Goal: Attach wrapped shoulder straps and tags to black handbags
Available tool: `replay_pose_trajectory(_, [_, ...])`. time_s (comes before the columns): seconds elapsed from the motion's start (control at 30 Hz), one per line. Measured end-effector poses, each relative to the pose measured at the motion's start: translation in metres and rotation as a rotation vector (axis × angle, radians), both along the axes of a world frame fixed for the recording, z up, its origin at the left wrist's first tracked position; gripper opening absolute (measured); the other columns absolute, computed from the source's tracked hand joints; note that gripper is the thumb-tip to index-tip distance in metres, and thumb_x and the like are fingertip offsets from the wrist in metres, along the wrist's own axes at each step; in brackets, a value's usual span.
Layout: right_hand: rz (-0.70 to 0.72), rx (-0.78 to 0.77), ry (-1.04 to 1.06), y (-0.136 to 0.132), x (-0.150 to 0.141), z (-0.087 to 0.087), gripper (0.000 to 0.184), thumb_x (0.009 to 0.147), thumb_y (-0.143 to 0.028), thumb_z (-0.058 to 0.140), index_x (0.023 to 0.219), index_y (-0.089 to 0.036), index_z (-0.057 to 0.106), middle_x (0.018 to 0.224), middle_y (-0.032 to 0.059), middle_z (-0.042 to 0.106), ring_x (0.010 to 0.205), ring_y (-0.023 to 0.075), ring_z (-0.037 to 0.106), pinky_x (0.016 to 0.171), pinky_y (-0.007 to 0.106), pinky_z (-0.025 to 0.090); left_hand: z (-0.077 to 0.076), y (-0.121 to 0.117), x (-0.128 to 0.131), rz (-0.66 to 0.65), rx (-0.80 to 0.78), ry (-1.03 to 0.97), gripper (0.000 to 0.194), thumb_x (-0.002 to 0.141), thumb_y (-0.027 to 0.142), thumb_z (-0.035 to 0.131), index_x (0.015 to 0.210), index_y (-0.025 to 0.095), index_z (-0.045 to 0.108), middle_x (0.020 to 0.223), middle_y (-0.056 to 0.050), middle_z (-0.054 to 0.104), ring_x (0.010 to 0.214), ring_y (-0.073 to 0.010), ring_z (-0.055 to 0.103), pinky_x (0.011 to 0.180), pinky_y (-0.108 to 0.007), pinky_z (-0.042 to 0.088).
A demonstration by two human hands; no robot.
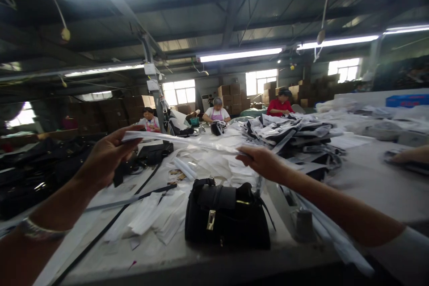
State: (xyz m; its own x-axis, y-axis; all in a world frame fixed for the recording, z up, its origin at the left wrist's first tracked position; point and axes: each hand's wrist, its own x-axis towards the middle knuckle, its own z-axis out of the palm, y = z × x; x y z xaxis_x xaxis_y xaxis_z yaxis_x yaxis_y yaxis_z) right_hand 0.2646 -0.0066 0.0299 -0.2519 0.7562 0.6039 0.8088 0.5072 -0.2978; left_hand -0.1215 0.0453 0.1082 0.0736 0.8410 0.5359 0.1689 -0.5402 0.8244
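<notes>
Evidently, the white strip (187,141) is held stretched above the table (161,257) by both hands: one end is pinched by the left hand (109,154), the other by the right hand (263,163). Through that end-to-end grip, it is probably kept straight and off the clutter. The black handbag (228,216) is stood below it by the near edge, seemingly for easy reach. To the left, room is narrowed by white sheets (157,219) and a dark strap (100,234); far right, by heaped pieces (291,136). Lifted movement is best allowed above the bag.
</notes>
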Motion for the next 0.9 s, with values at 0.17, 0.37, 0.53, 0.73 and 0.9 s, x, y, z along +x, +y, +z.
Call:
replay_pose_trajectory(0.17, [0.043,-0.158,0.007,-0.014,0.013,-0.056,0.034,0.094,-0.041,0.054,0.114,-0.018,0.069,0.092,0.0088,0.076,0.082,0.0237,0.070,0.072,0.031,0.051,0.004,-0.006,-0.025,0.092,-0.023,-0.014,0.034,0.076,0.033,0.074,0.108,0.021,0.071,0.059,0.008,0.043,0.051,-0.0055,0.028,0.047,-0.019,0.020])
replay_pose_trajectory(0.37, [0.226,-0.032,0.245,-0.026,-0.031,0.037,0.059,0.096,-0.051,0.050,0.149,-0.028,0.037,0.147,0.0093,0.050,0.135,0.0268,0.046,0.112,0.050,0.034,0.028,-0.028,0.009,0.321,0.359,0.322,0.031,0.085,0.037,0.065,0.109,0.017,0.070,0.076,0.001,0.067,0.057,-0.0099,0.047,0.051,-0.024,0.036])
replay_pose_trajectory(0.53, [0.346,0.184,0.289,-0.045,-0.109,0.145,0.050,0.103,-0.052,0.033,0.140,-0.023,0.051,0.128,0.0064,0.064,0.121,0.0238,0.058,0.100,0.043,0.046,0.067,-0.048,0.058,0.525,0.802,0.673,0.026,0.085,0.036,0.062,0.105,0.024,0.074,0.081,-0.002,0.073,0.074,-0.0188,0.066,0.070,-0.032,0.048])
replay_pose_trajectory(0.73, [0.416,-0.057,0.321,-0.058,-0.104,0.173,0.038,0.093,-0.047,0.060,0.109,-0.014,0.071,0.070,-0.0027,0.062,0.059,0.0063,0.059,0.056,0.019,0.044,0.075,-0.038,0.088,0.454,0.865,0.610,0.041,0.086,0.037,0.062,0.124,0.024,0.062,0.097,-0.003,0.071,0.088,-0.0207,0.066,0.080,-0.033,0.048])
replay_pose_trajectory(0.9, [0.304,-0.081,0.698,-0.056,-0.054,0.127,0.034,0.084,-0.035,0.072,0.113,-0.017,0.070,0.069,-0.0021,0.064,0.057,0.0081,0.054,0.055,0.023,0.045,-0.022,0.030,0.107,0.105,0.421,0.624,0.070,0.088,0.046,0.059,0.147,0.016,0.035,0.125,-0.015,0.064,0.107,-0.0249,0.063,0.087,-0.035,0.048])
